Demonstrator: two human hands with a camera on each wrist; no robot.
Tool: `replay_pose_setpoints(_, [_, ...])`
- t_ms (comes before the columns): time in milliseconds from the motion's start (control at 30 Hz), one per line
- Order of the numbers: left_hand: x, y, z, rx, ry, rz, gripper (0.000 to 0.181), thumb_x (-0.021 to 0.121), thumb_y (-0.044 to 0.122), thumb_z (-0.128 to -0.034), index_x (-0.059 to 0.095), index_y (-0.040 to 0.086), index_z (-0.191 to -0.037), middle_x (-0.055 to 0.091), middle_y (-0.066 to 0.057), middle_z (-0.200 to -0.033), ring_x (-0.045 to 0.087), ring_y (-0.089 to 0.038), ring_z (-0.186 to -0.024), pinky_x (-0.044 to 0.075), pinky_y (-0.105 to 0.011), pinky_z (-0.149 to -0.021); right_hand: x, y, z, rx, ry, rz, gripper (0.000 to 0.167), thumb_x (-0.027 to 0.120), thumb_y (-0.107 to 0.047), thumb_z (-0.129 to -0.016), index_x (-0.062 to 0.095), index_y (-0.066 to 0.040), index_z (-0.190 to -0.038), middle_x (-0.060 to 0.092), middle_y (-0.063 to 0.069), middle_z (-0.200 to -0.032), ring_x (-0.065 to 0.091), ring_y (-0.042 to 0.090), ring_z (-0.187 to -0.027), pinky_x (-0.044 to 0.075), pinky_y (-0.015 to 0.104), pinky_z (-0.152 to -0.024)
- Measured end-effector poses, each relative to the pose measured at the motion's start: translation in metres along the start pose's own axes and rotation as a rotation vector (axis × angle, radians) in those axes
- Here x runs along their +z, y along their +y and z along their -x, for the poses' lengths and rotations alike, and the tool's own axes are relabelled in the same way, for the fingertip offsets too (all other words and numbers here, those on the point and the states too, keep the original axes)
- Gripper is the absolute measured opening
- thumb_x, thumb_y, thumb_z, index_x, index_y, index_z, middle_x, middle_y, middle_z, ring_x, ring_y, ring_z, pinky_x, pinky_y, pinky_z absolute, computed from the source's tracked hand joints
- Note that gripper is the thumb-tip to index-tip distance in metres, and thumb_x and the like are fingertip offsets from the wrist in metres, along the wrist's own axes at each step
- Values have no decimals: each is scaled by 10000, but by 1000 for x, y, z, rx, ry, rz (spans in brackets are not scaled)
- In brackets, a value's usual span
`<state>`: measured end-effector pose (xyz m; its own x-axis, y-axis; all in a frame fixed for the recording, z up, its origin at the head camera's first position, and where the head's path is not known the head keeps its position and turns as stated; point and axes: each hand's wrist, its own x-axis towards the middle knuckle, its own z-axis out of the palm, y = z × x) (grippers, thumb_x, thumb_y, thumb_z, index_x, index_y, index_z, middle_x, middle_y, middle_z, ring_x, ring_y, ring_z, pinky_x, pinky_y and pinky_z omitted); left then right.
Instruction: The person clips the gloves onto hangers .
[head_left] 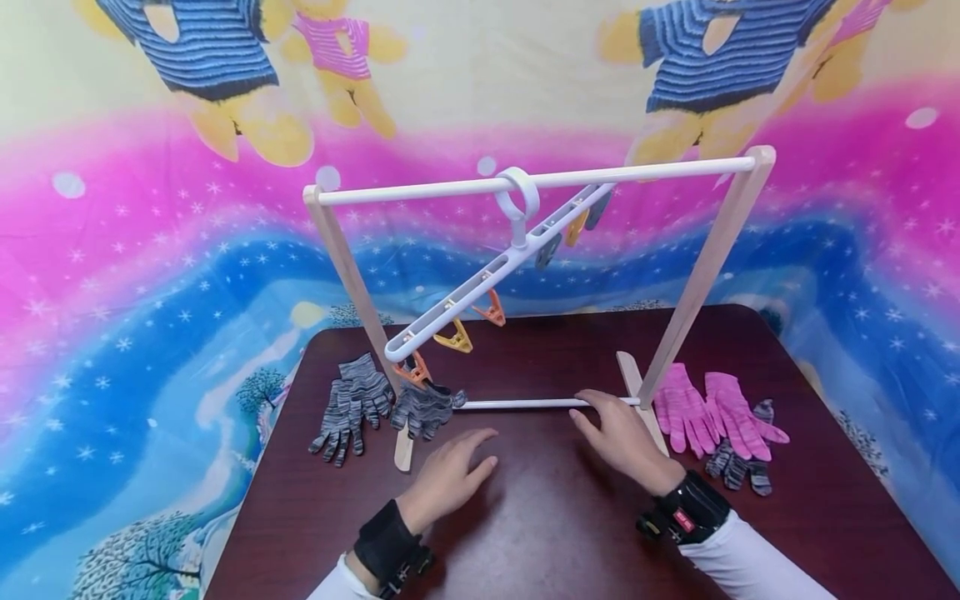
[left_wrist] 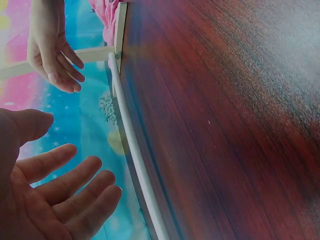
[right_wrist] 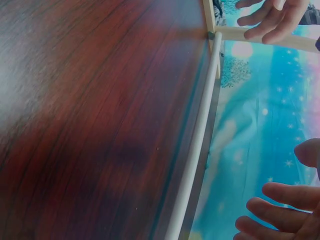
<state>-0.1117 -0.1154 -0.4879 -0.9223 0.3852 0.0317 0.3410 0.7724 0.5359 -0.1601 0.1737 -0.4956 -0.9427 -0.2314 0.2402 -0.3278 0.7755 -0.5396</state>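
My left hand (head_left: 447, 477) is held above the table with fingers loosely extended and nothing in it. Opposite it, my right hand (head_left: 624, 435) is likewise unoccupied, in front of the lower white bar (head_left: 517, 405); the right wrist view shows its fingers (right_wrist: 280, 212) apart from that bar. A white clip hanger (head_left: 498, 275) hangs by its ring from the rack's top bar (head_left: 420, 192), tilted down toward the left. From the orange clip (head_left: 412, 367) at its low end hangs a grey striped glove (head_left: 425, 414), just beyond my left hand.
Grey striped gloves (head_left: 352, 407) lie left of the rack. Pink gloves (head_left: 684, 408) lie at the right, partly over grey striped ones (head_left: 731, 473). Wooden posts (head_left: 697, 275) hold up the rack on the dark table (head_left: 525, 517). More clips (head_left: 455, 337) line the hanger.
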Motion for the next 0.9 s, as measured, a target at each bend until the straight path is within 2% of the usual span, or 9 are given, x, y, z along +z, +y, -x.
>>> replay_pose_setpoints(133, [3,3,-1,22,1,-8,407,615,268,-1003,594,144,-1391,652,-56,-1372,614,-216,-1282,499,-440,-1038,-4,4,3,-13,4,19,355,673,-260,-963,690,-20,-1224,715,172,-1229,685,324,-1157,534,520,-957])
replay_pose_setpoints(500, [4,14,-8,64,-62,-37,403,583,317,-1020,587,187,-1401,632,-8,-1401,597,-169,-1305,493,-405,-1059,-15,19,10,-42,17,2,336,667,-194,-969,677,34,-1215,717,218,-1190,682,375,-1130,522,556,-962])
replay_pose_setpoints(900, [9,22,-11,81,-81,-32,395,603,277,-1009,593,180,-1391,637,-14,-1392,595,-179,-1302,489,-405,-1066,-27,35,23,10,3,16,360,654,-206,-983,662,41,-1245,705,236,-1205,672,400,-1130,517,582,-950])
